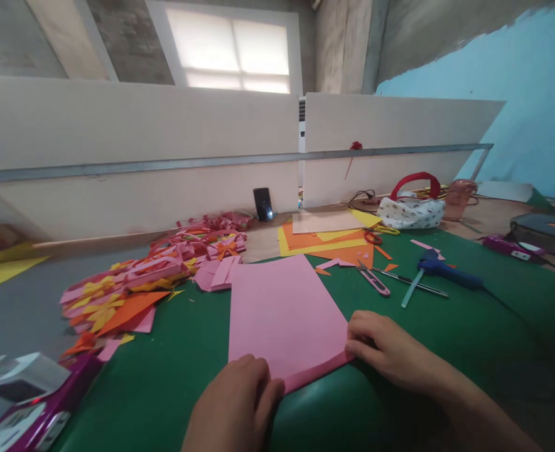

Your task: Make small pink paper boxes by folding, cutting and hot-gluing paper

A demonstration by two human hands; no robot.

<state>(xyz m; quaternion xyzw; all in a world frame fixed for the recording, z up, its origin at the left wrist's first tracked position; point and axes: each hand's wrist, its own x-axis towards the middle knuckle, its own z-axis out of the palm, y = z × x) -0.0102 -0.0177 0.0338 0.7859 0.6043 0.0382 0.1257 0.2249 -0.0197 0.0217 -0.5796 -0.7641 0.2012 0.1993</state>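
A pink paper sheet (282,311) lies on the green mat (174,370) in front of me. Its near edge is turned up into a narrow fold. My left hand (235,402) is closed over the near left corner of that fold, fingers curled and pinching the paper. My right hand (385,351) pinches the near right corner, fingertips pressed on the folded edge.
A heap of pink, orange and yellow paper pieces (136,282) lies at the left. Orange and yellow sheets (324,242), a pink cutter (374,279), a blue glue gun (442,270) and a phone (263,204) sit beyond. A purple device (27,408) is at near left.
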